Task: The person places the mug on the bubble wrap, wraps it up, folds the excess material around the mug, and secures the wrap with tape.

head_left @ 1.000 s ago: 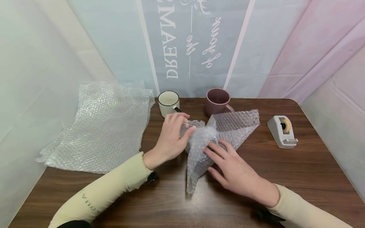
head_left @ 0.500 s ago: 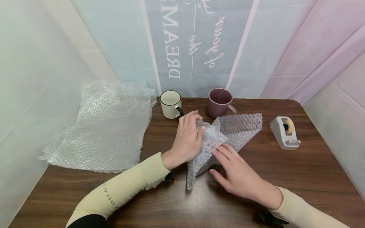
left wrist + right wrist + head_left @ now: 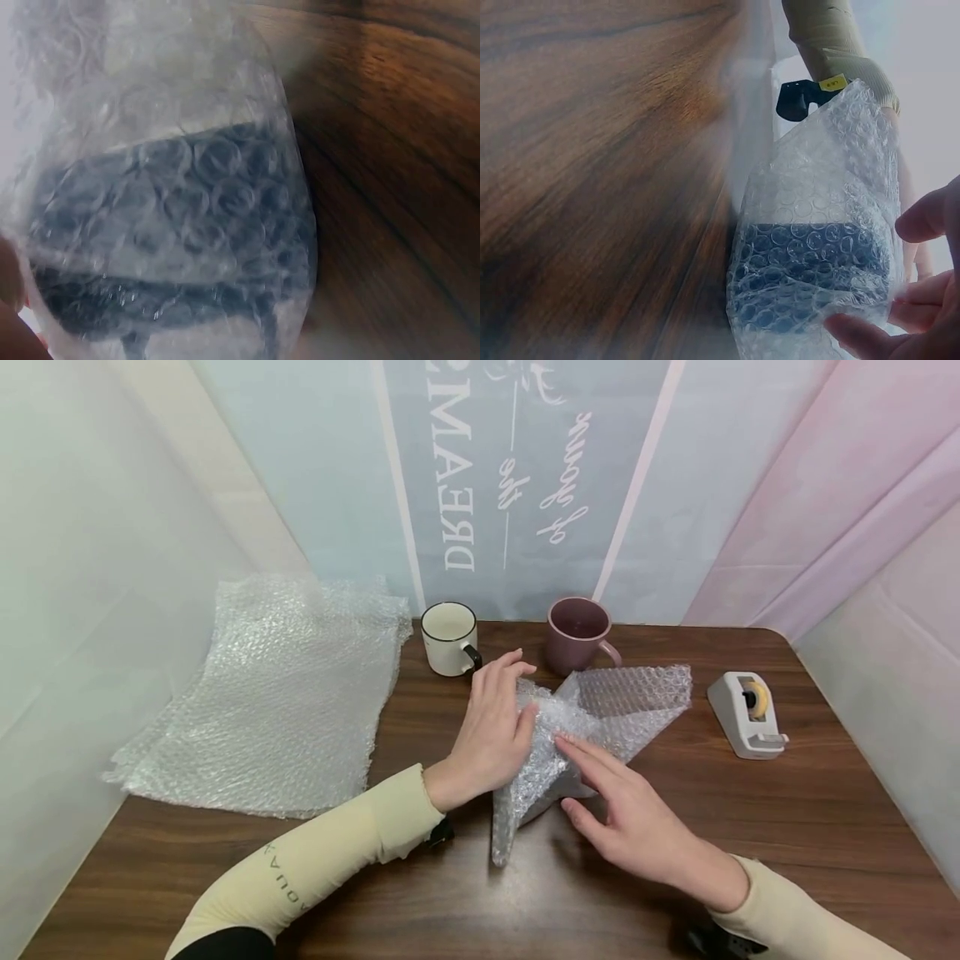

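A bundle of clear bubble wrap (image 3: 546, 747) lies on the table between the hands. Inside it a dark blue and white object (image 3: 180, 202) shows through the bubbles; its kind cannot be made out. My left hand (image 3: 487, 727) rests against the bundle's left side, fingers loosely extended. With straight fingers my right hand (image 3: 637, 814) presses the wrap on top, its thumb low at the near side. A loose flap of the wrap (image 3: 637, 693) sticks out to the far right, and another corner points toward the front. In the right wrist view the blue object (image 3: 810, 251) shows through the wrap.
A white mug with a black rim (image 3: 448, 639) and a mauve mug (image 3: 577, 639) stand behind the bundle. Flat bubble wrap sheets (image 3: 277, 702) lie at the left. A white tape dispenser (image 3: 746, 714) stands at the right. Fabric backdrops border the table.
My left hand has moved to the right, and the wrap at the left is folded over the top of the bundle. My right fingers have shifted slightly and lie on the folded wrap.
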Action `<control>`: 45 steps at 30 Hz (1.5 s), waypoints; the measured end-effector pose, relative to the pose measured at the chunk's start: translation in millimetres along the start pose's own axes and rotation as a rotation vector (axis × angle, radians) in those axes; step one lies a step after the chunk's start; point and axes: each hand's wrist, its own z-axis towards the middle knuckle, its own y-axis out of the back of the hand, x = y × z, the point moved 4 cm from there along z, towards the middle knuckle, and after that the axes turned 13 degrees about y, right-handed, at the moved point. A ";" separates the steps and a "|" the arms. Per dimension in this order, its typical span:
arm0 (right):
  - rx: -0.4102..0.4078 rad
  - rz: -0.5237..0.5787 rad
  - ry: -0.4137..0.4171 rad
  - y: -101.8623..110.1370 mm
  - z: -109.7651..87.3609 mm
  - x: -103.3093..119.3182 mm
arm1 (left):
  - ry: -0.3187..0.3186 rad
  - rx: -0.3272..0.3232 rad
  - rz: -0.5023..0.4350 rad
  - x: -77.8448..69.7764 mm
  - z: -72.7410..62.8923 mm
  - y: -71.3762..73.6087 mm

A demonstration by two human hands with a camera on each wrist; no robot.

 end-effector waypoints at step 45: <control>-0.073 0.015 -0.179 42.0 -28.6 -28.0 | -0.195 0.216 0.433 19.9 -29.9 -1.0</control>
